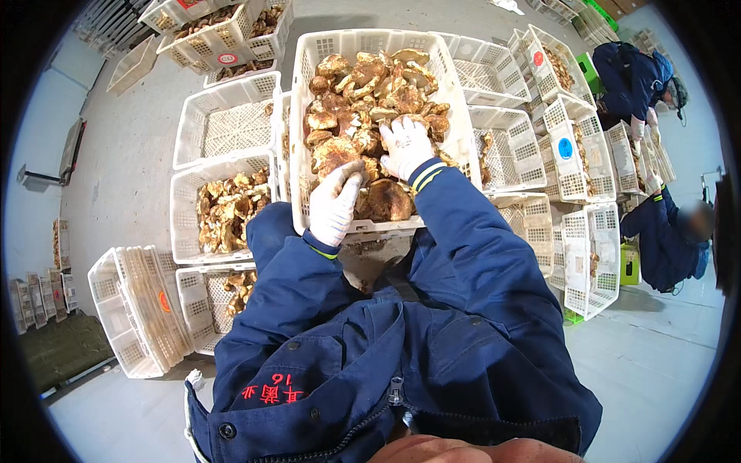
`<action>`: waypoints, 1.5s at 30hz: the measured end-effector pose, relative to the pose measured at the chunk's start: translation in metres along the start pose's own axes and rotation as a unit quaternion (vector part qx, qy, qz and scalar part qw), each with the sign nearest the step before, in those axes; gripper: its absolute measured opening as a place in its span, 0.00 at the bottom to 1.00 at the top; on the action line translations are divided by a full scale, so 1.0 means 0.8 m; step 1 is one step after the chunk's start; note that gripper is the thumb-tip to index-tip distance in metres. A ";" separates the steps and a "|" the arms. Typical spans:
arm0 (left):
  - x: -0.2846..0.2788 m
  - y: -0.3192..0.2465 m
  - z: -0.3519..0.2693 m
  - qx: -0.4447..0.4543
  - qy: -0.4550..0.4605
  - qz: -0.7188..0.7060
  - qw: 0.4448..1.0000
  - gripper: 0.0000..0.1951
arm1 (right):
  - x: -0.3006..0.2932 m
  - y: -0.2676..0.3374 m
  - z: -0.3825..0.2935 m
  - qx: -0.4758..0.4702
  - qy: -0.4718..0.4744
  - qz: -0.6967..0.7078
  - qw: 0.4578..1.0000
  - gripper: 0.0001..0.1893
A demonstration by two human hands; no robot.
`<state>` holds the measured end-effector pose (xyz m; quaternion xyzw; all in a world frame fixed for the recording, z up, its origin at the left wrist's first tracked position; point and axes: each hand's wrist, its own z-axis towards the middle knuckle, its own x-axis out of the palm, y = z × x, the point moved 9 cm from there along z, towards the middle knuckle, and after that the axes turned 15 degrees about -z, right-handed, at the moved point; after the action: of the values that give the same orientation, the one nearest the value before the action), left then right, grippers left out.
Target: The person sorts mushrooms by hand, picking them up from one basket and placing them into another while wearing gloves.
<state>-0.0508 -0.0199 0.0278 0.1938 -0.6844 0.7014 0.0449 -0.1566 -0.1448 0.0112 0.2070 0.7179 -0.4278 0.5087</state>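
A white plastic crate full of brown mushrooms stands before me, at my knees. My left hand, in a pale knit glove soiled at the fingertips, is at the crate's near left part; its thumb and fingers are closed together at a mushroom's edge, and whether they grip it is hidden. My right hand, in a whiter glove, lies palm down on the mushrooms right of the middle, fingers spread and partly bent among the caps. What is under its palm cannot be seen.
On my left stand a crate of mushrooms, a crate with few pieces and a nested crate stack. More crates line my right. Two co-workers in dark blue, one bending, one nearer, are at the far right.
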 end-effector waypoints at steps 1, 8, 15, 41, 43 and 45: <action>0.002 0.001 0.001 0.000 0.000 -0.001 1.000 0.15 | 0.009 0.000 0.006 0.001 0.009 -0.012 1.000 0.35; 0.003 0.001 -0.001 -0.008 0.009 -0.036 0.999 0.14 | -0.004 -0.004 0.015 0.026 -0.130 -0.011 0.991 0.20; 0.007 0.007 0.003 0.001 0.024 -0.054 0.998 0.14 | -0.025 -0.059 0.000 0.076 -0.183 0.136 0.971 0.17; 0.081 -0.022 0.021 -0.093 0.065 -0.402 0.909 0.14 | -0.166 -0.043 -0.204 -0.001 -0.478 0.268 0.837 0.19; 0.081 -0.055 0.009 0.036 0.093 -0.273 0.957 0.18 | -0.129 -0.066 -0.207 0.094 -0.396 0.434 0.804 0.20; 0.078 -0.055 -0.002 0.078 0.113 -0.173 0.975 0.21 | -0.070 -0.056 -0.185 0.122 -0.239 0.694 0.668 0.22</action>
<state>-0.0937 -0.0283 0.0900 0.2320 -0.5741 0.7516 0.2273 -0.2492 -0.0397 0.0977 0.5965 0.1625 -0.0696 0.7829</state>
